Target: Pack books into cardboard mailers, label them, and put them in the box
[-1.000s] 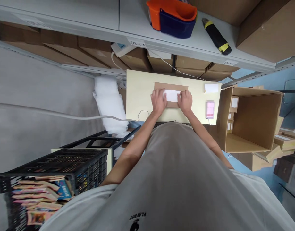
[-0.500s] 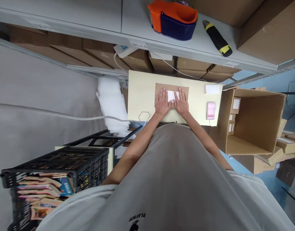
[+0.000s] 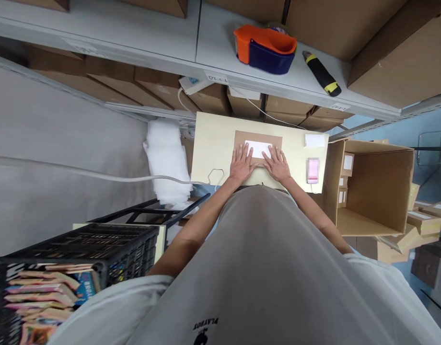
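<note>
A flat brown cardboard package [image 3: 276, 140] lies on the pale yellow tabletop [image 3: 213, 143] in front of me. On its upper face is a white label [image 3: 260, 149]. My left hand [image 3: 242, 162] rests on the package's left part, fingers stretched out and slightly apart, the fingertips near the label's left end. My right hand [image 3: 277, 164] lies over the right part with its fingers spread, touching the label's right end. Neither hand grips anything. The palms hide the package's near corners.
A phone [image 3: 313, 170] and a stack of white labels [image 3: 314, 140] lie at the table's right. Beyond stands an open carton [image 3: 375, 187]. A shelf above holds an orange-and-blue tape dispenser [image 3: 267, 50] and a utility knife [image 3: 321, 74]. White foam sheets [image 3: 166, 158] hang left; a black crate [image 3: 130, 254] holds books.
Both hands have slid toward me and a little apart, uncovering more of the white label. The whole view has shifted slightly, with more of the upper shelf showing.
</note>
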Demonstrator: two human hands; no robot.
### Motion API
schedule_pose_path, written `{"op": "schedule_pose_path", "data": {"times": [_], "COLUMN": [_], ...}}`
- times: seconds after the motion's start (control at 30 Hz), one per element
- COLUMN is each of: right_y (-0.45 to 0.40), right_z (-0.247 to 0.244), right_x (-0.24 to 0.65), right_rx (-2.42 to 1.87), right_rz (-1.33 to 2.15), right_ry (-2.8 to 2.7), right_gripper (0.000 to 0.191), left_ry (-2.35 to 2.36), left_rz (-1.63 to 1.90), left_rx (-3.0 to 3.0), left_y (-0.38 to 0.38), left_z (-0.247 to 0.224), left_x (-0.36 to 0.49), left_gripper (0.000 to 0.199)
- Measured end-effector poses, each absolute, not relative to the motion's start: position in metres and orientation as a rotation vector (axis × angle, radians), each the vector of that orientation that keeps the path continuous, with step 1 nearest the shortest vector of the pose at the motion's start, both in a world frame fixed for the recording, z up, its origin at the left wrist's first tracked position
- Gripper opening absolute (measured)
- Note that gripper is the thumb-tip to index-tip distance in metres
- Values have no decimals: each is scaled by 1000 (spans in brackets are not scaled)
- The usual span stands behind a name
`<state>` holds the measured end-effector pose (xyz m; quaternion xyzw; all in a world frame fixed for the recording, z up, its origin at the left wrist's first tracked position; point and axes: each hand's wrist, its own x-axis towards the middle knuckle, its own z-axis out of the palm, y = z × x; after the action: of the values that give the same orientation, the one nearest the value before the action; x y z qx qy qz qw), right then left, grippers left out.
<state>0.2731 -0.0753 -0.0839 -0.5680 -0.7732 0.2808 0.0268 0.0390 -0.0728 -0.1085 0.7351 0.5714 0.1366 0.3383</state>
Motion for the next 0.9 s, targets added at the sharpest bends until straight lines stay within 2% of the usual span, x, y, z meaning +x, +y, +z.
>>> {"op": "schedule_pose_path", "data": {"times": [0.1,0.27,0.33,0.4,0.47,0.53,0.67,0.73,0.8,0.9], "right_y": [-88,-127,-138,-142,-139,-134,-125,-124,-124,-128], "right_z": [-86,-93,-98,-103,-106,-105,-81,-63,-48,-38], "right_x": [284,305,306,302,295,289,289,295,302,306], "right_rx": [-1856,-2020,-1989,-1939,-1878,-1834,-1859,-1902,-1956,-2043], "right_rz": [893,1108,1225,1317,1386,1378,1083,937,851,804], "right_ry": [-2238,-1590,-1409,-1339,-1308,-1256,-1156,-1174,-1218,-1280], "right_gripper": [74,118,126,130,125,111,86,77,71,73], "left_ry": [1495,1699,1696,1642,1603,1612,1624,1592,1585,1636], "left_rz": [442,611,677,695,685,699,850,931,965,918], "left_rx": [1825,1386,1132,945,869,870,1030,1101,1118,1108], "left_y": [-73,-87,-93,-98,-102,-104,-106,-107,-107,-110], "left_z": [-105,-113,-124,-134,-140,-139,-120,-104,-90,-78], "left_x": [29,4,-2,-4,-5,-5,-8,-7,-4,2], "left_gripper": [99,131,147,153,147,131,74,54,50,47]}}
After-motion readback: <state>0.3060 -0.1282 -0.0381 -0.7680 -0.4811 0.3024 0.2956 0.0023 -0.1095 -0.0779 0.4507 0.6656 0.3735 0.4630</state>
